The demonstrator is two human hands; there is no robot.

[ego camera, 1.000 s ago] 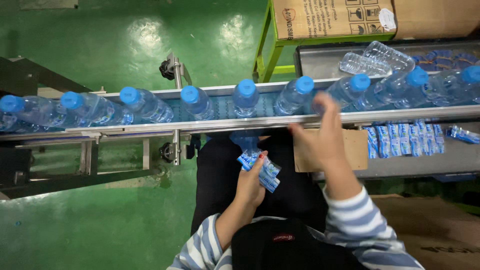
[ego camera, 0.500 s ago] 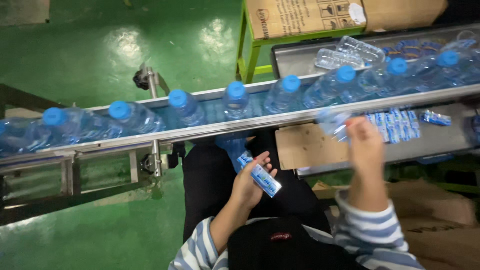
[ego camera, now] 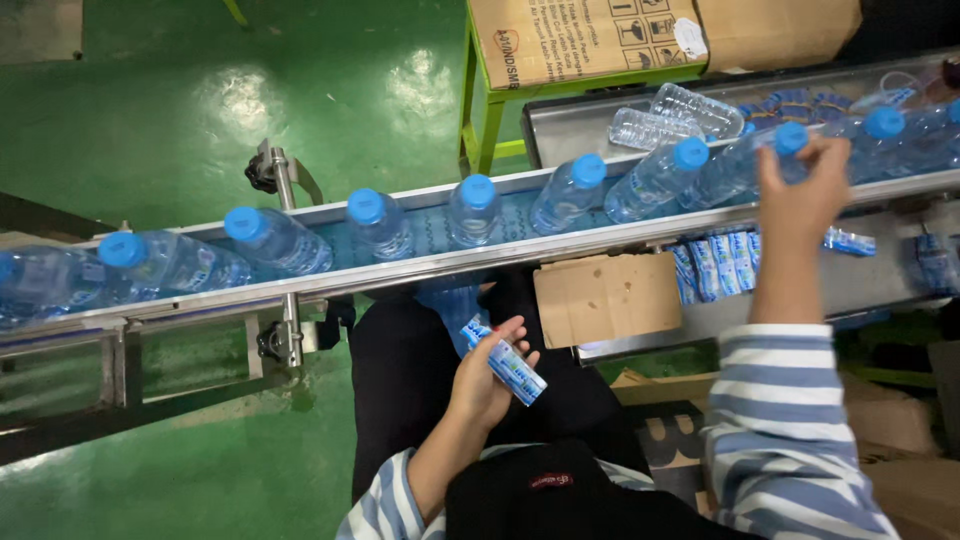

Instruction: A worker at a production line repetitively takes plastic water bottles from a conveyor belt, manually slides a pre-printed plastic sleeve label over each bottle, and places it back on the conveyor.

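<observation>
**Right hand on a bottle at the conveyor, left hand holding labels**

From my remote seat I saw the left hand (ego camera: 487,375) low over the lap, its fingers curled around a small folded stack of blue-and-white labels (ego camera: 510,367) that stuck out toward the right. The grip was narrow and closed on the stack, thumb on top.

The right hand (ego camera: 800,195) was raised to the conveyor (ego camera: 420,265), arm in a blue-and-white striped sleeve (ego camera: 790,420). Its fingers wrapped over the upper body of a clear plastic bottle with a blue cap (ego camera: 770,150) lying tilted on the belt, the cap showing just above the fingertips. I could not tell how firmly it gripped, only that it was closed around the bottle.

More blue-capped bottles lay in a row along the belt to the left, each tilted the same way: one just beside the held bottle (ego camera: 655,178), then others (ego camera: 568,190), (ego camera: 473,208), (ego camera: 378,222), (ego camera: 275,240) and (ego camera: 165,262), spaced apart. Further blue caps showed to the right of the hand.

Behind the belt a metal tray (ego camera: 560,125) held two uncapped clear bottles (ego camera: 675,115) lying on their sides. Below the belt sat a flat piece of cardboard (ego camera: 607,298), and just beside it a row of loose labels (ego camera: 715,265) on a metal shelf. A large cardboard box (ego camera: 580,40) stood on a green frame over the green floor (ego camera: 150,100)
</observation>
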